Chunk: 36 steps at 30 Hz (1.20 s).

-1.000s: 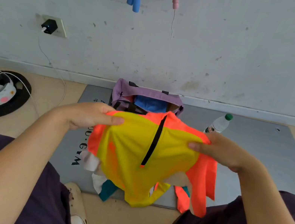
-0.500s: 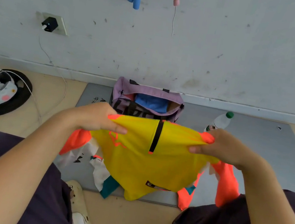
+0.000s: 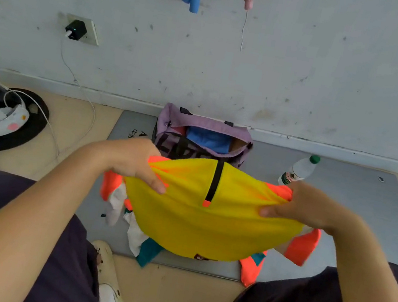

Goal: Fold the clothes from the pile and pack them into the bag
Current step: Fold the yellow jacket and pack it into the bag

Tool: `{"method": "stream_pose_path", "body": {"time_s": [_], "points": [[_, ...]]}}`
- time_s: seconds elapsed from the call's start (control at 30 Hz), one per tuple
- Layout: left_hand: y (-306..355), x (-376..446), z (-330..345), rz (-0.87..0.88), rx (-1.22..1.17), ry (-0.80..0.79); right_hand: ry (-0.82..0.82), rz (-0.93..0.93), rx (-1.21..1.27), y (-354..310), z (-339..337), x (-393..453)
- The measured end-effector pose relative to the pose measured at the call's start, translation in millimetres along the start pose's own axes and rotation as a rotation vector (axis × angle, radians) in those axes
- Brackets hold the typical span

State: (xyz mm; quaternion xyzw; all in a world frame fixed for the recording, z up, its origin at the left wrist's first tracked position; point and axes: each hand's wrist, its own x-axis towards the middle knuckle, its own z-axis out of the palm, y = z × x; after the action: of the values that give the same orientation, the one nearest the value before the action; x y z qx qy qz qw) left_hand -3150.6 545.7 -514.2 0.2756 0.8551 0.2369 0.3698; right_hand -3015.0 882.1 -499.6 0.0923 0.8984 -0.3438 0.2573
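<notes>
Yellow-and-orange shirt (image 3: 208, 213) hung spread between both hands above the gray mat (image 3: 358, 205), not yet folded. At twelve o'clock the purple bag (image 3: 203, 135) already held something blue; the pile (image 3: 135, 235) beneath still waited. Left hand (image 3: 135, 161) and right hand (image 3: 300, 203) each pinched a top corner, arms extended forward.

grey mat (image 3: 358, 205) carries purple bag (image 3: 202, 138), water bottle (image 3: 298, 169), clothes pile (image 3: 139, 241).
</notes>
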Motion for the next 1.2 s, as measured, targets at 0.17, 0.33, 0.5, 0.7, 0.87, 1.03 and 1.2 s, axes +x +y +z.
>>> {"method": "stream_pose_path", "body": {"time_s": [0.17, 0.33, 0.5, 0.7, 0.87, 1.03, 1.2], "points": [[-6, 6, -7, 0.046, -0.189, 0.377, 0.326, -0.082, 0.282, -1, -11, 5], [24, 7, -36, 0.232, -0.309, 0.710, 0.648, -0.221, 0.528, -31, -48, 7], [43, -3, -65, 0.274, -0.178, 0.907, 0.751, -0.285, 0.452, -48, -77, 1], [37, -21, -47, 0.140, -0.086, 0.732, 0.569, -0.155, 0.350, -35, -53, -14], [35, -37, -19, 0.059, -0.045, 0.542, 0.360, -0.146, 0.323, -27, -31, -37], [49, -49, -36, 0.129, -0.148, 0.513, 0.362, -0.183, 0.246, -33, -56, -48], [38, -5, -43, 0.131, -0.184, 0.586, 0.501, -0.117, 0.208, -28, -68, 3]]}}
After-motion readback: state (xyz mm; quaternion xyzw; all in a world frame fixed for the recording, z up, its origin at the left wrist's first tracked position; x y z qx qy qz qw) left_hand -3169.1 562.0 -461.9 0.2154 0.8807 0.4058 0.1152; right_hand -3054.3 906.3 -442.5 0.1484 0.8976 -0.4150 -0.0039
